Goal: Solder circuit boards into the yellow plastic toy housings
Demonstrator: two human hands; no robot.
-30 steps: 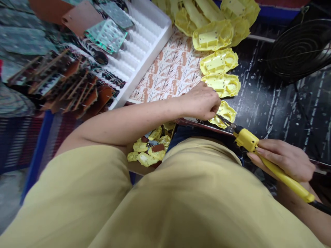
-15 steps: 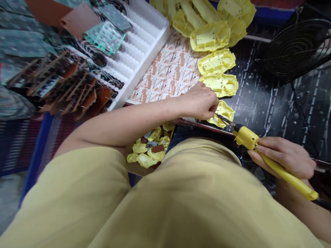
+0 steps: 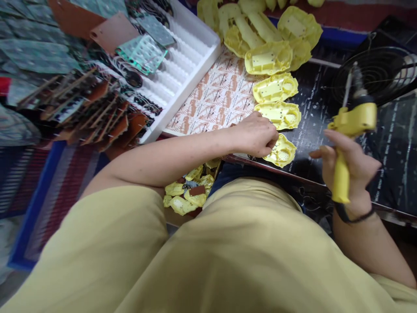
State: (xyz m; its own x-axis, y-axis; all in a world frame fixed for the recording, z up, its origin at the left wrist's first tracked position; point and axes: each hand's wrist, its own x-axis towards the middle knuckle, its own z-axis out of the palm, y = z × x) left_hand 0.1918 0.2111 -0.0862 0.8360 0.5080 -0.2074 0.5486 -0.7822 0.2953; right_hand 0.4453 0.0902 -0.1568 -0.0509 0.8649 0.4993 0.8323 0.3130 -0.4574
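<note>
My right hand [image 3: 353, 167] grips the yellow handle of a soldering gun [image 3: 355, 117]. Its metal tip and a thin rod beside it point up, in front of the black fan guard. Thumb and index finger are stretched out along the tool. At the table's near edge, my left hand [image 3: 256, 134] is closed over the left end of a yellow plastic shell [image 3: 281, 150]. What its curled fingers pinch is hidden. Just beyond the knuckles lies a second yellow shell [image 3: 280, 114], with a third shell [image 3: 276, 87] behind it.
More yellow shells [image 3: 269, 57] are piled at the back. A white foam tray [image 3: 182, 56] with circuit boards and wired parts [image 3: 97, 102] stands at left. The round fan [image 3: 379, 71] is at back right. Below my left arm, a box holds yellow parts [image 3: 184, 204].
My right hand has lifted the soldering gun away from the nearest shell and turned its tip upward. My left hand stays at that shell. The view has shifted slightly.
</note>
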